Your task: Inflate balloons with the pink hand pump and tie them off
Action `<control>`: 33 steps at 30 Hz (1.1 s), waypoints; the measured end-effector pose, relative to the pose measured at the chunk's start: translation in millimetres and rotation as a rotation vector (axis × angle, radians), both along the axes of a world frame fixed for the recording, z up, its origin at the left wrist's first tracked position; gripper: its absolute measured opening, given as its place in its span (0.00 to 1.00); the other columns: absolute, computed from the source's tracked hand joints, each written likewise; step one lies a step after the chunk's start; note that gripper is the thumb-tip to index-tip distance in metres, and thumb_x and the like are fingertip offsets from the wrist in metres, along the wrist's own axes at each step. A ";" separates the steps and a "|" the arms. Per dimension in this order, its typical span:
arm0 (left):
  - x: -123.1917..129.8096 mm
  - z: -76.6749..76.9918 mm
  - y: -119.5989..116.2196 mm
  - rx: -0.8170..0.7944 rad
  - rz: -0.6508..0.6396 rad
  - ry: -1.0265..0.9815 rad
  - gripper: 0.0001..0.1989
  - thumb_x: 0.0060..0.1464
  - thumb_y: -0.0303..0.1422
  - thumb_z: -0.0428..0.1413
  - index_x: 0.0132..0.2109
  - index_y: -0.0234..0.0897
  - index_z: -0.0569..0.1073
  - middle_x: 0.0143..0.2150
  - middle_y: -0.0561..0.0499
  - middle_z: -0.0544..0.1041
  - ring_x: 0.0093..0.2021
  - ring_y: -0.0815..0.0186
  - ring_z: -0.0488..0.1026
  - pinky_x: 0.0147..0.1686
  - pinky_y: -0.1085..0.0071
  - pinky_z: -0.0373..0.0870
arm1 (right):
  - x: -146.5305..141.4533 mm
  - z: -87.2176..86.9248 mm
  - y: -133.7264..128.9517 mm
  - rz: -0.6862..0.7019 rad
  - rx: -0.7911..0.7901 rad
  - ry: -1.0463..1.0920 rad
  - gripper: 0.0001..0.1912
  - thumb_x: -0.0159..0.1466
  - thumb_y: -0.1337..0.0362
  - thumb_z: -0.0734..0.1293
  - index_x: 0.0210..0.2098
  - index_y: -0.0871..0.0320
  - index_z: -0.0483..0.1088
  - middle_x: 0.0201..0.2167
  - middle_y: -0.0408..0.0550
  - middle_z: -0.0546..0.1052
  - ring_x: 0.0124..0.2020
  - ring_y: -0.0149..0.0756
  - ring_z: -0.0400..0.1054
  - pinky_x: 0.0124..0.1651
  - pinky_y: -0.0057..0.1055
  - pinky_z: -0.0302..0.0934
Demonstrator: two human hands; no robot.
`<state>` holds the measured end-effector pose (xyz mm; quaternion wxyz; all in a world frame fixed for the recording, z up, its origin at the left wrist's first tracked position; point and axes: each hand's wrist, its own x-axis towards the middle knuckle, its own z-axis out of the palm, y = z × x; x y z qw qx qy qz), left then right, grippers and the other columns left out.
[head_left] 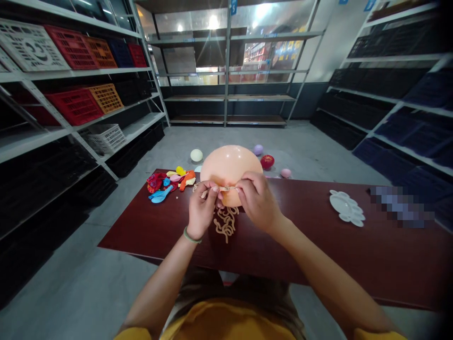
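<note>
An inflated peach balloon (230, 170) is held above the far part of the dark red tabletop (357, 250), with its neck gathered between the hands. The right hand (258, 202) is curled, and the neck is pinched between its thumb and forefinger. The left hand (202, 210) is also closed in a pinch on a thin tan strand at the neck; whether this strand is the balloon's own lip or a separate cord cannot be determined. A coiled tan cord (225, 224) lies on the tabletop just below the hands. A heap of deflated balloons (164, 185) lies to the left, and a white scalloped palette (347, 208) lies well apart to the right.

For this grip, constant pressure at the neck is advised, since any slackening may allow air to escape. Fine handling is best performed with the fingertips, with the balloon's body kept clear of the wrists.
</note>
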<state>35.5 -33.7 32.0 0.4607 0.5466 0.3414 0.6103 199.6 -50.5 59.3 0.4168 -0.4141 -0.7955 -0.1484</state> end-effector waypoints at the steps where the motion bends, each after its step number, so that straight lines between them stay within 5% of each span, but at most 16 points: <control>1: 2.8 -0.4 2.1 0.005 -0.015 0.019 0.14 0.60 0.43 0.56 0.36 0.37 0.67 0.26 0.56 0.72 0.21 0.73 0.69 0.24 0.76 0.69 | 0.8 1.2 2.9 0.003 -0.011 0.018 0.09 0.68 0.72 0.58 0.43 0.55 0.67 0.44 0.54 0.68 0.45 0.44 0.64 0.50 0.46 0.66; 6: 12.0 -7.6 15.4 0.043 -0.054 0.001 0.12 0.61 0.41 0.57 0.37 0.37 0.67 0.29 0.54 0.73 0.27 0.71 0.71 0.31 0.73 0.70 | 23.2 10.1 15.2 0.059 -0.040 0.187 0.10 0.68 0.66 0.63 0.49 0.50 0.67 0.49 0.53 0.67 0.54 0.45 0.64 0.59 0.51 0.62; 10: 15.3 -21.3 26.7 0.032 -0.057 -0.059 0.12 0.61 0.42 0.56 0.38 0.37 0.67 0.30 0.54 0.73 0.28 0.71 0.71 0.34 0.72 0.70 | 50.9 -9.9 29.1 0.051 -0.207 0.656 0.29 0.62 0.56 0.70 0.61 0.44 0.60 0.62 0.54 0.59 0.64 0.50 0.55 0.61 0.57 0.60; 13: 21.7 -33.7 29.4 0.017 -0.116 -0.053 0.14 0.60 0.44 0.56 0.37 0.38 0.66 0.29 0.54 0.72 0.27 0.70 0.70 0.33 0.71 0.69 | 57.3 -35.3 41.9 0.234 -0.535 1.106 0.49 0.58 0.50 0.73 0.69 0.39 0.41 0.70 0.55 0.49 0.69 0.51 0.51 0.59 0.57 0.62; 17: 30.8 -50.1 24.9 -0.065 -0.238 -0.004 0.16 0.59 0.46 0.56 0.35 0.37 0.66 0.28 0.55 0.70 0.26 0.71 0.68 0.29 0.73 0.68 | 48.7 -56.2 52.2 0.500 -0.761 1.407 0.51 0.60 0.46 0.69 0.70 0.34 0.29 0.73 0.49 0.45 0.69 0.47 0.53 0.55 0.56 0.67; 21: 32.7 -61.2 21.7 -0.150 -0.346 0.077 0.17 0.58 0.47 0.57 0.36 0.37 0.67 0.27 0.55 0.69 0.24 0.71 0.67 0.26 0.74 0.65 | 44.1 -62.6 57.8 0.483 -0.702 1.449 0.50 0.59 0.50 0.71 0.69 0.32 0.35 0.73 0.44 0.46 0.70 0.45 0.51 0.56 0.52 0.67; 27: 34.6 -62.3 29.8 -0.161 -0.430 0.149 0.15 0.60 0.45 0.56 0.36 0.37 0.68 0.28 0.54 0.72 0.25 0.71 0.69 0.28 0.73 0.67 | 48.9 -63.1 66.8 0.420 -0.563 1.395 0.45 0.58 0.53 0.70 0.68 0.42 0.44 0.71 0.51 0.52 0.69 0.48 0.53 0.61 0.52 0.62; 33: 16.2 -50.9 60.0 -0.119 -0.532 0.196 0.21 0.60 0.42 0.57 0.56 0.39 0.68 0.51 0.41 0.76 0.45 0.60 0.78 0.48 0.59 0.73 | 75.4 -52.8 78.0 0.272 -0.306 1.290 0.49 0.58 0.53 0.70 0.69 0.44 0.36 0.71 0.54 0.49 0.69 0.48 0.51 0.63 0.56 0.57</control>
